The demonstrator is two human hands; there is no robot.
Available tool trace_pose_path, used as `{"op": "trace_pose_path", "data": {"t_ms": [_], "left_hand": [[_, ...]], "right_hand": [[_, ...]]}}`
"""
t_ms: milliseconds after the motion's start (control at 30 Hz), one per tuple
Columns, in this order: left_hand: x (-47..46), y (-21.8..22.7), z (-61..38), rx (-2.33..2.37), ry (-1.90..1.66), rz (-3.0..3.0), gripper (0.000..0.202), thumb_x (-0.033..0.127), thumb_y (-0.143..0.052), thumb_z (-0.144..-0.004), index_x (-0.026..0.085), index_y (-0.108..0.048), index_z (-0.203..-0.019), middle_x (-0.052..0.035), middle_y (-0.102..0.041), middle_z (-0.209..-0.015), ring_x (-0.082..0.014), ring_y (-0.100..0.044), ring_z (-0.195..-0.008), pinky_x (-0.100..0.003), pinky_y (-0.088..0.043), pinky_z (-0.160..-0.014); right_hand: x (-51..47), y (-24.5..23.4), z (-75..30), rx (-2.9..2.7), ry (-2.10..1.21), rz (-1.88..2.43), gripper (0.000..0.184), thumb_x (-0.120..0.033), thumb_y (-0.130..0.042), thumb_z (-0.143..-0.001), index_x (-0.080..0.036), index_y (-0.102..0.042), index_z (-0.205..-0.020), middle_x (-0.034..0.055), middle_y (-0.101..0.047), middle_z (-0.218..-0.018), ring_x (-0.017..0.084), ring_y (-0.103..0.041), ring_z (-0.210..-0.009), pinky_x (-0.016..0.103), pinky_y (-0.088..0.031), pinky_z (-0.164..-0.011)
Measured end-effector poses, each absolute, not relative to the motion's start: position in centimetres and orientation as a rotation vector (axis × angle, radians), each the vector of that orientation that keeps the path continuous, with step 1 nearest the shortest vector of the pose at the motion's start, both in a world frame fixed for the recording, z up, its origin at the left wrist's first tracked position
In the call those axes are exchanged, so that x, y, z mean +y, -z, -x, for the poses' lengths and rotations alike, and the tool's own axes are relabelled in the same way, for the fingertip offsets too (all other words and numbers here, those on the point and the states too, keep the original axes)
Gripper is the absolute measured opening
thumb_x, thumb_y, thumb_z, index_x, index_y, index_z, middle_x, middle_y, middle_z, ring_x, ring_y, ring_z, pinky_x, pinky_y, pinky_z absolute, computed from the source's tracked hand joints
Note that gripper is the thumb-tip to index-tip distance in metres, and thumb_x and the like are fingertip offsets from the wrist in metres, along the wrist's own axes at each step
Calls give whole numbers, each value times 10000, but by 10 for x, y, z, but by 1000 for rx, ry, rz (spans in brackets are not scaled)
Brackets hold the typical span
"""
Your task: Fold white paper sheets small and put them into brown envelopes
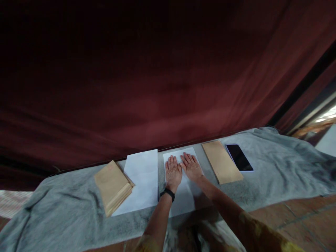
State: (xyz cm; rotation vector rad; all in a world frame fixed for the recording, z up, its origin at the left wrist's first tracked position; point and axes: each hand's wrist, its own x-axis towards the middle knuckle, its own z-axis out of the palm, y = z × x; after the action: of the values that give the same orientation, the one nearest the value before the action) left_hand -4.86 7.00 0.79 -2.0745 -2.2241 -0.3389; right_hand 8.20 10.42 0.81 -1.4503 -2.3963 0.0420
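Note:
Both palms lie flat, side by side, on a white sheet of paper (181,199) spread over the grey cloth. My left hand (173,174), with a black band at the wrist, has its fingers stretched out toward the sheet's far part. Just to its right, my right hand (192,167) presses down with fingers slightly spread. Neither hand holds anything. Left of them are more white sheets (144,182), partly covered by a pile of brown envelopes (112,187). A brown envelope or stack of them (222,161) lies to the right of my right hand.
A phone (239,157) with a dark screen lies beyond the right-hand brown stack. Wrinkled grey cloth (273,168) covers the low surface. Behind it rises a dark red curtain-like backdrop (168,87). Reddish floor tiles (301,217) show at the lower right.

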Motion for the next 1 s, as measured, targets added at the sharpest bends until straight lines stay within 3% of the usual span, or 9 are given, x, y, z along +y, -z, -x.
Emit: {"op": "trace_pose_path", "data": {"t_ms": [333,600,767,1000], "left_hand": [[69,-6,61,-2437,419,1769,600,279,-325,-1015,14,-352,-1553,-214,-357,-1609,-294,-301,-1530,-485,-260,-1252],[62,-9,59,-2462,541,1679,605,296,-320,-1023,-32,-382,-1527,-265,-395,-1579,-338,-323,-1517,-519,-292,-1238],[83,-18,34,-2261,566,1992,586,258,-319,-1019,79,-334,-1577,-150,-363,-1632,-259,-253,-1551,-488,-242,-1271],[97,-17,48,-2261,359,2100,568,306,-302,-1041,86,-383,-1558,-143,-378,-1625,-254,-274,-1545,-473,-242,-1269]], "right_hand": [[111,2,-101,-2196,-32,1687,629,-425,-338,-1062,-45,-365,-1563,213,-380,-1605,325,-402,-1473,518,-267,-1213],[108,8,-103,-2114,13,1692,635,-421,-293,-1065,-48,-344,-1576,215,-405,-1590,340,-409,-1468,544,-264,-1206],[109,8,-103,-2121,11,1678,663,-432,-273,-1065,-8,-332,-1571,237,-405,-1583,350,-393,-1474,554,-256,-1209],[108,12,-105,-2128,50,1659,651,-429,-277,-1066,-26,-335,-1575,221,-396,-1595,349,-387,-1476,547,-252,-1210]]}}
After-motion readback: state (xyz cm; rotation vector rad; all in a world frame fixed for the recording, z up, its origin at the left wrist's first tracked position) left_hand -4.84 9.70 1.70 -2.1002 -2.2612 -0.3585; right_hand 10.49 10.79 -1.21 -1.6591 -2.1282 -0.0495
